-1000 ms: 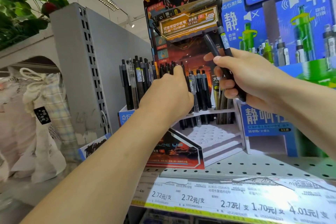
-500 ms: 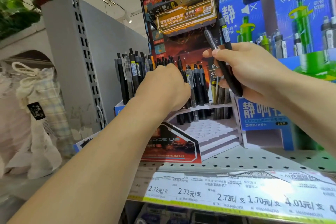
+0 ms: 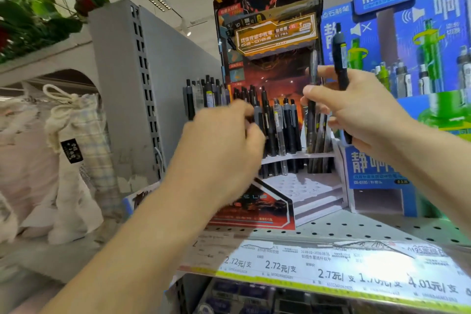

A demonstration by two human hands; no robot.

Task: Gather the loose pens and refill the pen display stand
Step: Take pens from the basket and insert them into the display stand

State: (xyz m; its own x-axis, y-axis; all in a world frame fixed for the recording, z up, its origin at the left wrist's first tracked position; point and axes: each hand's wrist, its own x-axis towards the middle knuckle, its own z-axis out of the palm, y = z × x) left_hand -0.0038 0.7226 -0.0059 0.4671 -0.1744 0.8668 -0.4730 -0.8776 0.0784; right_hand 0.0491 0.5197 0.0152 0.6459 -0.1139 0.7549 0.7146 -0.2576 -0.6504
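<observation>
While the left hand (image 3: 224, 150) reaches in among the upright pens (image 3: 277, 122) on the pen display stand (image 3: 265, 64), its curled fingers blurred so that its grip cannot be told, the stand's upper tier looks partly filled and its lower white tiers bare. Farther right, the right hand (image 3: 349, 112) grasps two loose pens (image 3: 340, 58), not yet slotted in.
</observation>
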